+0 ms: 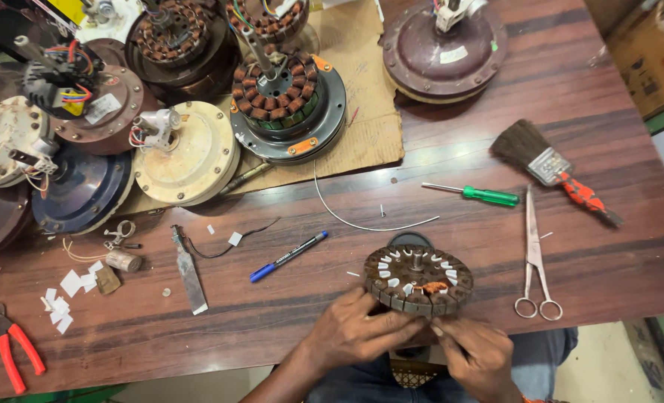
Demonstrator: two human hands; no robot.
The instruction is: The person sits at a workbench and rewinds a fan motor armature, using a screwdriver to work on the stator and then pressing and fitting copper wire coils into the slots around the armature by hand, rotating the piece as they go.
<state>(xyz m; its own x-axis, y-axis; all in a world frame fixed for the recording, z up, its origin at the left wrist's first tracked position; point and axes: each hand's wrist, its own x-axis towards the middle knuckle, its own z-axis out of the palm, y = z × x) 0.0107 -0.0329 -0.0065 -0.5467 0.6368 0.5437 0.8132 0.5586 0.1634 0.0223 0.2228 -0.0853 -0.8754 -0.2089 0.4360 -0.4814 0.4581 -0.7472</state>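
At the bottom centre of the frame, the left hand is gripping the near rim of a round stator core, with its fingers closed around the edge, probably to keep the core from turning. The right hand is staying just beside it at the lower right of the core, with the fingertips pinched together close to the rim; whether they are holding something thin, I cannot tell.

The stator core is resting at the near edge of the wooden counter, partly leaning toward the person. It is looking dark brown and slotted, with small white insulation pieces sitting in the slots around a central shaft, and only one small copper coil is showing on the right side.

A little further, the tools are lying within reach: a blue marker to the left, scissors to the right, then a green screwdriver and a paintbrush with a red handle. Red pliers are lying at the lower left.

At the top of the frame, several fan motors are waiting, one wound stator standing on a cardboard sheet.
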